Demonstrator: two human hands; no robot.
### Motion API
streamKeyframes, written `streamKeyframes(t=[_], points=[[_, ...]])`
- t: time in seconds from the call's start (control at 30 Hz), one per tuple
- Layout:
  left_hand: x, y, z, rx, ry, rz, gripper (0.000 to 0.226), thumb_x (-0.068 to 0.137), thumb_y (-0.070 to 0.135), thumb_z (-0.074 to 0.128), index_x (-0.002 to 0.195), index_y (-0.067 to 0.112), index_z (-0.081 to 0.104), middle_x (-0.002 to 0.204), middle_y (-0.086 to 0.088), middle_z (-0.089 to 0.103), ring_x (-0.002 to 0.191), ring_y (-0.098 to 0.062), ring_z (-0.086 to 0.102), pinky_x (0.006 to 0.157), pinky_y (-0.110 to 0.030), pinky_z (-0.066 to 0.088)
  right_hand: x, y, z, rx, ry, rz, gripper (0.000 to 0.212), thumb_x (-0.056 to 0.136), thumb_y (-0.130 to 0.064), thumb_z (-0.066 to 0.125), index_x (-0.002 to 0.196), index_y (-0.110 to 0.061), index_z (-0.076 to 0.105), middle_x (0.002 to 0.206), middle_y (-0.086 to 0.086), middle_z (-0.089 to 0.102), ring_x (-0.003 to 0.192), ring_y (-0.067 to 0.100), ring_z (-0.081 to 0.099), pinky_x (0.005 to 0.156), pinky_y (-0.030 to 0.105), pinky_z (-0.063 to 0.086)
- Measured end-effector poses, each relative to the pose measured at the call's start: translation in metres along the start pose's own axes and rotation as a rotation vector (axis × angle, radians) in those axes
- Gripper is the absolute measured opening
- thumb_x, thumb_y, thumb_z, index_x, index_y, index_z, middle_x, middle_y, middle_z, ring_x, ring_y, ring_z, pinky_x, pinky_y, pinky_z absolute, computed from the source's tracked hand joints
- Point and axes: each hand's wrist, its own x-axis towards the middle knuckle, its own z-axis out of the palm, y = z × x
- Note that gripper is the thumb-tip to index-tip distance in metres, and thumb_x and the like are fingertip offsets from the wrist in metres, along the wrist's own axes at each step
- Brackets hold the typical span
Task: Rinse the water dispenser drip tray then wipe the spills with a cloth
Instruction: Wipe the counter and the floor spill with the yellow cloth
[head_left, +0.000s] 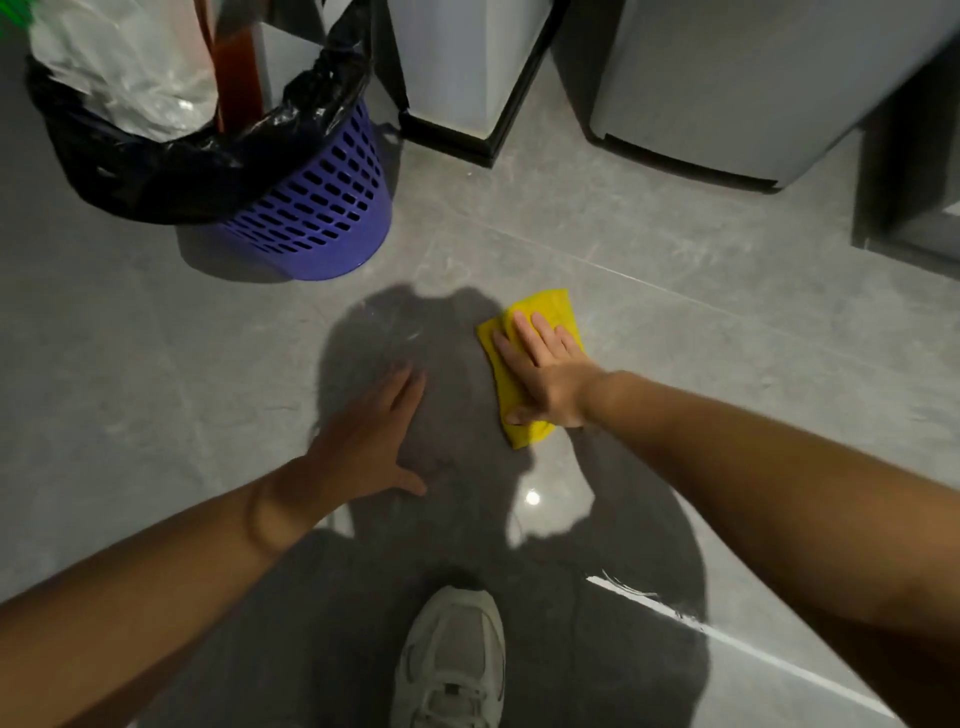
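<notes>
I am judging the wiping step to be underway: my right hand (545, 376) is pressing flat and open on the yellow cloth (524, 364) on the grey floor (675, 322), my left hand (371, 441) is bracing open-palmed beside it, the drip tray is not showing, and the next stroke is calling for steady downward pressure toward the wet sheen (395, 332).

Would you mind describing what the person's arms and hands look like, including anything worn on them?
Both forearms are bare, with no sleeves in view. The left hand and the right hand wear no gloves, rings or watch that I can see. A thin band or crease seems to circle the left wrist, but it is too dim to tell.
</notes>
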Motion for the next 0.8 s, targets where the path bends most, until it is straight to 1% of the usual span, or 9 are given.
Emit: streamKeyframes(t=[0.1, 0.17, 0.23, 0.3, 0.37, 0.43, 0.53, 0.63, 0.8], points=[[-0.007, -0.011, 0.003, 0.002, 0.041, -0.041, 0.148, 0.053, 0.077, 0.083, 0.164, 0.009, 0.015, 0.173, -0.013, 0.009, 0.158, -0.033, 0.018, 0.119, -0.049, 0.034, 0.032, 0.000, -0.029, -0.347, -0.089, -0.277, 0.124, 0.076, -0.076, 0.065, 0.163, -0.021, -0.004, 0.170, 0.022, -0.007, 0.154, 0.046, 0.000, 0.123, 0.054, 0.012], [-0.007, -0.012, 0.003, 0.014, 0.030, -0.033, 0.147, 0.053, 0.078, 0.082, 0.164, 0.007, 0.015, 0.174, -0.013, 0.009, 0.159, -0.032, 0.012, 0.122, -0.047, 0.028, 0.043, -0.007, -0.037, -0.519, -0.151, -0.448, 0.127, 0.074, -0.078, 0.065, 0.163, -0.020, -0.003, 0.170, 0.020, -0.003, 0.154, 0.045, 0.006, 0.124, 0.054, 0.014], [-0.006, -0.011, 0.002, 0.010, 0.009, -0.034, 0.148, 0.055, 0.079, 0.081, 0.164, 0.007, 0.011, 0.174, -0.012, 0.004, 0.160, -0.030, 0.005, 0.124, -0.046, 0.023, 0.041, -0.008, -0.039, -0.630, -0.185, -0.593, 0.124, 0.074, -0.077, 0.065, 0.164, -0.023, -0.003, 0.171, 0.015, -0.004, 0.155, 0.043, 0.006, 0.124, 0.053, 0.014], [-0.006, -0.009, 0.000, 0.011, -0.007, -0.036, 0.148, 0.056, 0.078, 0.081, 0.164, 0.008, 0.008, 0.174, -0.010, 0.001, 0.160, -0.029, 0.002, 0.126, -0.047, 0.022, 0.025, -0.006, -0.040, -0.738, -0.199, -0.702, 0.127, 0.071, -0.079, 0.066, 0.164, -0.025, -0.002, 0.172, 0.013, -0.003, 0.156, 0.041, 0.007, 0.123, 0.053, 0.017], [-0.007, -0.008, -0.003, 0.016, -0.011, -0.030, 0.147, 0.057, 0.078, 0.081, 0.164, 0.008, 0.008, 0.174, -0.010, 0.002, 0.160, -0.030, 0.002, 0.126, -0.049, 0.022, -0.003, -0.001, -0.036, -0.790, -0.234, -0.738, 0.131, 0.067, -0.079, 0.069, 0.164, -0.026, -0.001, 0.172, 0.012, 0.001, 0.155, 0.041, 0.009, 0.122, 0.053, 0.017], [-0.008, -0.007, -0.005, 0.027, -0.009, -0.021, 0.146, 0.058, 0.077, 0.081, 0.165, 0.009, 0.010, 0.175, -0.010, 0.003, 0.160, -0.030, 0.003, 0.126, -0.050, 0.023, -0.042, 0.012, -0.024, -0.739, -0.255, -0.715, 0.130, 0.065, -0.078, 0.072, 0.164, -0.029, 0.003, 0.172, 0.008, 0.004, 0.156, 0.039, 0.010, 0.123, 0.053, 0.017], [-0.007, -0.004, -0.007, 0.077, -0.022, 0.038, 0.142, 0.060, 0.075, 0.082, 0.166, 0.014, 0.009, 0.175, -0.007, 0.003, 0.160, -0.030, 0.002, 0.126, -0.047, 0.021, -0.108, 0.036, 0.004, -0.675, -0.183, -0.624, 0.132, 0.053, -0.078, 0.077, 0.162, -0.029, 0.021, 0.170, 0.006, 0.016, 0.154, 0.036, 0.020, 0.122, 0.052, 0.028], [-0.007, 0.008, -0.010, 0.129, -0.075, 0.123, 0.141, 0.061, 0.073, 0.082, 0.166, 0.019, 0.006, 0.175, -0.003, -0.004, 0.160, -0.030, -0.001, 0.125, -0.048, 0.021, -0.167, 0.047, 0.040, -0.554, -0.186, -0.471, 0.135, 0.050, -0.070, 0.085, 0.162, -0.028, 0.023, 0.168, 0.007, 0.010, 0.153, 0.038, 0.021, 0.119, 0.056, 0.030], [-0.006, 0.038, -0.004, 0.132, -0.120, 0.181, 0.140, 0.065, 0.068, 0.084, 0.166, 0.020, -0.001, 0.174, 0.000, -0.012, 0.160, -0.025, -0.007, 0.123, -0.047, 0.025, -0.263, 0.027, 0.102, -0.278, -0.096, -0.169, 0.140, 0.032, -0.066, 0.091, 0.156, -0.025, 0.042, 0.161, 0.012, 0.039, 0.143, 0.039, 0.044, 0.110, 0.057, 0.044]])
